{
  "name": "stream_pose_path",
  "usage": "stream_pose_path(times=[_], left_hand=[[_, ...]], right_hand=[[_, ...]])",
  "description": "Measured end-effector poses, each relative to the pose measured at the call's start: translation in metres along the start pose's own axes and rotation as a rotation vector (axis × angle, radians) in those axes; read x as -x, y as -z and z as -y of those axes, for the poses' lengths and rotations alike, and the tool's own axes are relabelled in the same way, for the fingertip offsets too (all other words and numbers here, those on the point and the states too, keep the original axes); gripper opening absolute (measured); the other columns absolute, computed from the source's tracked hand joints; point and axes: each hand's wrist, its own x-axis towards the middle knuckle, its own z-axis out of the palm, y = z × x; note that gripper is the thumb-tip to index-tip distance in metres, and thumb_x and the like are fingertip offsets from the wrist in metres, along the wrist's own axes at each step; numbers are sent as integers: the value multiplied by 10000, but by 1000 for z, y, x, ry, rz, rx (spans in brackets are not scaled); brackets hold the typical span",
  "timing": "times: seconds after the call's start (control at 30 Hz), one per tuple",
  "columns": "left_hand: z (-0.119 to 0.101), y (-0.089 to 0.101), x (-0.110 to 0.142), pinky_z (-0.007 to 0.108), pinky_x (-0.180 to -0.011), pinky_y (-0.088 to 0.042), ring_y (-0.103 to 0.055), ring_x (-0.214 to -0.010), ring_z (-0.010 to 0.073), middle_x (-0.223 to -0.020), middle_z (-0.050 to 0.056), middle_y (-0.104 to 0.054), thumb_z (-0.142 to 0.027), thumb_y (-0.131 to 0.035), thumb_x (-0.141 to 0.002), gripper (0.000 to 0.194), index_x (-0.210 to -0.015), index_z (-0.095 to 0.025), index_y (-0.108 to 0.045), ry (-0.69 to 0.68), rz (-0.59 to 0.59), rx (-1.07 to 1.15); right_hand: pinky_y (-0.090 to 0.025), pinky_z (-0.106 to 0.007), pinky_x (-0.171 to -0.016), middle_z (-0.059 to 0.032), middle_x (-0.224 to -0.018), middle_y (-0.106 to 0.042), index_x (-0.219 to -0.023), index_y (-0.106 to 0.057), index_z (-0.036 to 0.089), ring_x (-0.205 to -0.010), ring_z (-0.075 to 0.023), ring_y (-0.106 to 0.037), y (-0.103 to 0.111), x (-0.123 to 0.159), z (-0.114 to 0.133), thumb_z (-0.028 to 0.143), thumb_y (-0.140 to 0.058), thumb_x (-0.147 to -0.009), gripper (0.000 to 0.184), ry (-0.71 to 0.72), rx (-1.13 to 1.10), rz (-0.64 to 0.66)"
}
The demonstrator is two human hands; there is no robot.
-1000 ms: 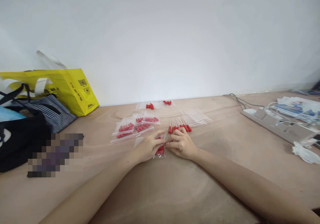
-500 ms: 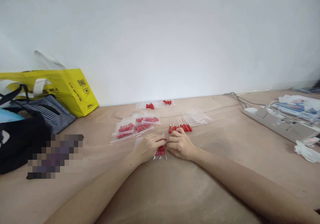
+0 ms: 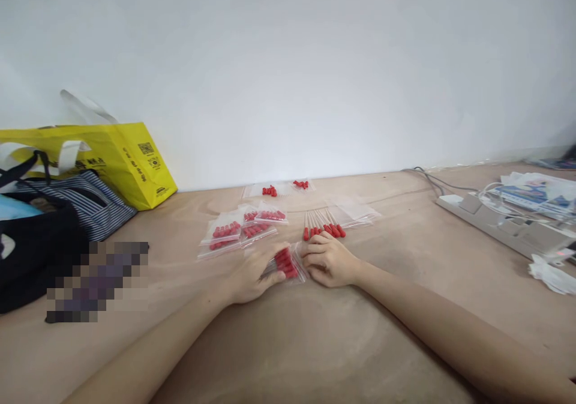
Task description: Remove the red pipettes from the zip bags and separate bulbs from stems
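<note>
My left hand (image 3: 254, 275) is closed round a small clear zip bag (image 3: 297, 266) filled with red-tipped sticks (image 3: 286, 262). Thumb below and fingers above, it grips the bag from the left, with the red tips pointing right. My right hand (image 3: 330, 261) has curled fingers pinching at the bag's right edge; the exact hold is partly hidden. Just beyond my right hand lies a fanned row of loose red-tipped sticks (image 3: 324, 219), tips towards me. Several filled zip bags (image 3: 226, 231) overlap on the table to the left.
Flat clear bags (image 3: 355, 211) lie behind the loose sticks, and more red pieces (image 3: 269, 191) on clear bags near the wall. A yellow bag (image 3: 148, 170) and dark bags (image 3: 49, 242) stand left. At right are a power strip (image 3: 486, 224), papers (image 3: 540, 191) and crumpled tissue (image 3: 551, 275).
My left hand has turned and slid back to the left, its thumb now below the bag, so more red tips show. My right hand has barely moved.
</note>
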Motion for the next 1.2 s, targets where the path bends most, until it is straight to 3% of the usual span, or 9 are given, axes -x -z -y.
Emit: stream_pose_path(times=[0.07,0.27,0.47,0.53,0.67,0.83,1.03,1.2], left_hand=[[0,-2,10,388,-984,-350,-381,-1203,211,-1332,70,-393,-370,-452,-821,529,-1298,-216,-284,15,39,2],[2,-8,19,421,-1021,-291,-304,-1253,205,-1378,43,-326,-351,-346,-872,484,-1329,-232,-240,59,67,-6],[0,-7,18,410,-1028,-282,-309,-1250,202,-1370,43,-339,-330,-355,-868,488,-1331,-226,-237,79,53,19],[1,-8,18,394,-1028,-287,-307,-1251,199,-1371,40,-338,-336,-361,-866,490,-1329,-229,-241,92,52,32],[2,-10,19,389,-1014,-310,-326,-1239,200,-1360,36,-355,-330,-366,-863,485,-1325,-243,-243,109,27,51],[2,-10,18,375,-1002,-328,-367,-1209,188,-1331,36,-393,-323,-380,-859,474,-1312,-242,-264,83,-11,63],[3,-9,19,365,-991,-341,-387,-1192,189,-1314,38,-415,-323,-394,-854,463,-1298,-235,-294,71,-37,68],[4,-9,19,362,-994,-339,-391,-1190,186,-1313,27,-418,-311,-398,-856,462,-1301,-250,-291,57,-45,90]], right_hand=[[-288,-324,-722,-21,-925,-605,-739,-609,198,-791,-161,-440,3,1,1,214,-501,-730,109,-15,-25,-6],[-319,-307,-743,0,-835,-633,-734,-607,194,-768,-135,-468,3,-3,5,185,-432,-811,192,-76,-227,19],[-378,-260,-721,8,-709,-641,-810,-619,187,-685,-118,-540,-12,-6,6,195,-521,-765,108,-342,-468,-23],[-399,-236,-682,0,-726,-649,-898,-614,176,-662,-116,-563,-14,-6,5,235,-545,-755,169,-399,-587,-13],[-386,-207,-615,21,-647,-605,-865,-624,179,-599,-102,-529,-9,-9,3,326,-561,-753,196,-337,-628,89],[-358,-200,-601,27,-683,-555,-746,-598,169,-624,-96,-478,-5,-17,7,308,-638,-675,161,-327,-567,95],[-376,-192,-548,26,-710,-540,-840,-539,166,-593,-85,-463,-9,-19,12,170,-628,-628,230,-519,-744,114],[-415,-201,-607,9,-829,-575,-955,-509,172,-670,-93,-517,-8,-20,13,98,-581,-642,330,-457,-936,112]])
